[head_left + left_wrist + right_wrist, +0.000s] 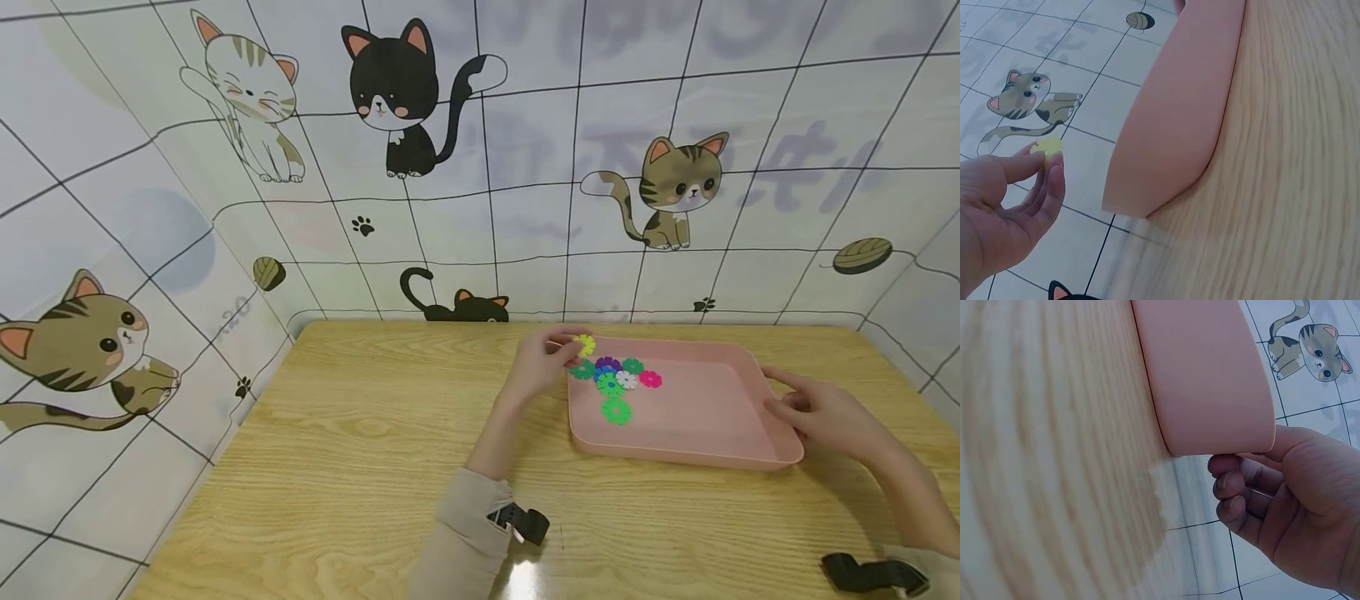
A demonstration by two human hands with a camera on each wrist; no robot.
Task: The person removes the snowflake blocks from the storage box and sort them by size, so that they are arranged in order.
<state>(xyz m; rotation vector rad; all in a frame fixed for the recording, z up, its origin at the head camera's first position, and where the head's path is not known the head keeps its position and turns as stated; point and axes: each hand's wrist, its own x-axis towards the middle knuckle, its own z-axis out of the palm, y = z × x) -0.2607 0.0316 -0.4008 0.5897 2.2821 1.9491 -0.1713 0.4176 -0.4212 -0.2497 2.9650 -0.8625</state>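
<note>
My left hand [542, 360] pinches a yellow snowflake building disc [585, 345] between thumb and fingertips, over the far left corner of a pink tray [705, 408]. The left wrist view shows the yellow disc [1049, 147] raised beside the tray's outer wall [1166, 119]. Several more discs lie in the tray's left part: a purple disc [607, 364], a white disc [626, 380], a pink disc [650, 379], and green ones, the nearest a bright green disc [617, 410]. My right hand [832, 417] grips the tray's right end, fingers curled at its rim [1241, 452].
The tray stands on a wood-grain table [360, 433], right of its middle. A white wall [525, 217] with cat drawings and grid lines rises behind the table and along its left side. Black straps [525, 523] circle both sleeved wrists.
</note>
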